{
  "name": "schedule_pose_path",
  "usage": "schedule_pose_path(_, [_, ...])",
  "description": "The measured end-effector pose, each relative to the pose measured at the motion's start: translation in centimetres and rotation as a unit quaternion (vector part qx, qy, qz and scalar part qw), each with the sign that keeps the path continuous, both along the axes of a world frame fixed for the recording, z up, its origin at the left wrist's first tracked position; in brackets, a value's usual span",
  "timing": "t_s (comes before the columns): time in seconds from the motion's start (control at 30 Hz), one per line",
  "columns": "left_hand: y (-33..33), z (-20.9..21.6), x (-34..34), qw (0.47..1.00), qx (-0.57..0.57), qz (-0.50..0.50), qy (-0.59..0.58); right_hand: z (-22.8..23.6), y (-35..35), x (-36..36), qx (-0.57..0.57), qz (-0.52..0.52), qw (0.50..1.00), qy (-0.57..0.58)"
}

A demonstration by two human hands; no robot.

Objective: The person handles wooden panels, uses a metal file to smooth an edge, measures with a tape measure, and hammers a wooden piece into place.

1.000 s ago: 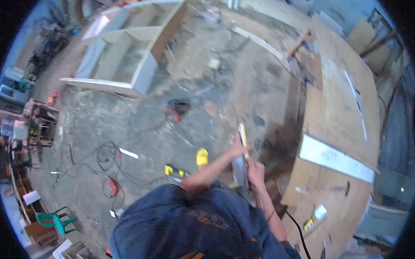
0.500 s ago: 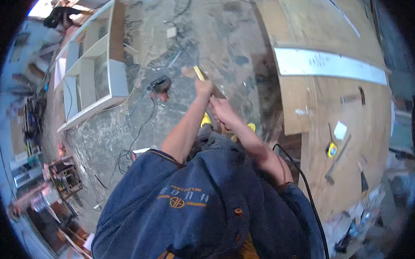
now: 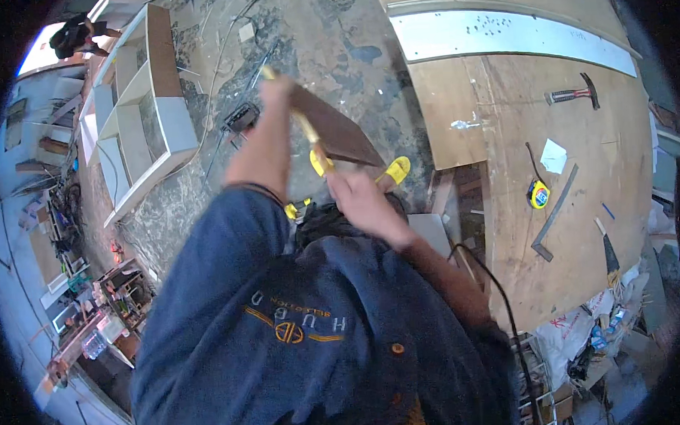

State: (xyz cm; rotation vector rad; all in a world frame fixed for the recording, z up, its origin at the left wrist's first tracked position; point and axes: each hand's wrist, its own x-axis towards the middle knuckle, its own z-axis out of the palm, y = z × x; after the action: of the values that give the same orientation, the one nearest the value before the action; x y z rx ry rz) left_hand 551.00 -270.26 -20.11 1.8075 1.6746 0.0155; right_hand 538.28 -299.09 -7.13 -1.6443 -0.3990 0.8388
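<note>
A brown board (image 3: 341,134) stands tilted in front of me, with a narrow yellowish strip (image 3: 304,124) along its upper edge. I cannot tell whether the strip is the bare edge or a separate piece. My left hand (image 3: 277,93), smeared by motion, is at the far end of that edge, and a yellowish tip sticks out past it. My right hand (image 3: 356,198) is closed at the near end of the same edge. Its fingertips are partly hidden. Below the board, my feet show in yellow slippers (image 3: 398,170).
A wooden worktable (image 3: 455,88) at right bears a white panel (image 3: 513,35), hammer (image 3: 573,95), tape measure (image 3: 538,193), metal square (image 3: 556,216) and paper (image 3: 554,156). At left lies a white shelf frame (image 3: 138,107); a black power tool (image 3: 241,118) and cables are nearer. Another person (image 3: 83,36) is far left.
My left hand has moved away along the board's edge, up and to the left, while my right hand stays near its close end. More of the board's brown face shows.
</note>
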Motion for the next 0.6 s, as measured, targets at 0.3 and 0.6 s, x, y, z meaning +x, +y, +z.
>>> schedule_pose_path(0.3, [10.2, -8.0, 0.0, 0.997, -0.033, -0.069, 0.008, 0.9, -11.8, -3.5, -0.083, 0.042, 0.995, 0.02])
schedule_pose_path(0.6, [29.0, -10.7, 3.3, 0.969, -0.193, -0.052, -0.143, -3.8, -15.9, -6.0, -0.262, 0.023, 0.964, 0.037])
